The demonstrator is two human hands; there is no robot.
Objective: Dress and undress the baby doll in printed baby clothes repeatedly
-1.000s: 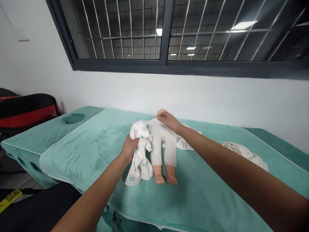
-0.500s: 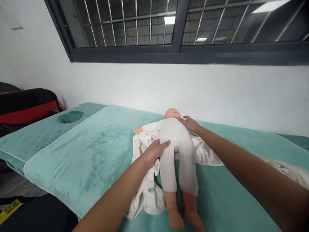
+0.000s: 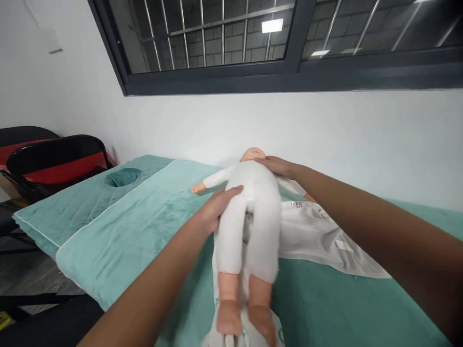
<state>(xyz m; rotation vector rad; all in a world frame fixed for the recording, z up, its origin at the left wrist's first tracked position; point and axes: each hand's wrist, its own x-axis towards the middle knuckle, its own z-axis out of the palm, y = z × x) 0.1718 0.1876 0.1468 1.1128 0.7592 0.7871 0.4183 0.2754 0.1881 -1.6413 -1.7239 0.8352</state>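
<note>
Over green bedding [image 3: 152, 217], doll [image 3: 258, 193] clamped in left hand [image 3: 219, 206], right hand [image 3: 281, 166] near head [image 3: 252, 153], grip hidden, unclear

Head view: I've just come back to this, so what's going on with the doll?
A person has both hands on a white-bodied doll that lies over a green cover. The left hand grips its side near the hip, and the right hand is at its neck and shoulder. A white cloth is spread to the right, and a printed cloth shows beneath the legs. Whether the doll's body is lifted clear is hard to tell.
</note>
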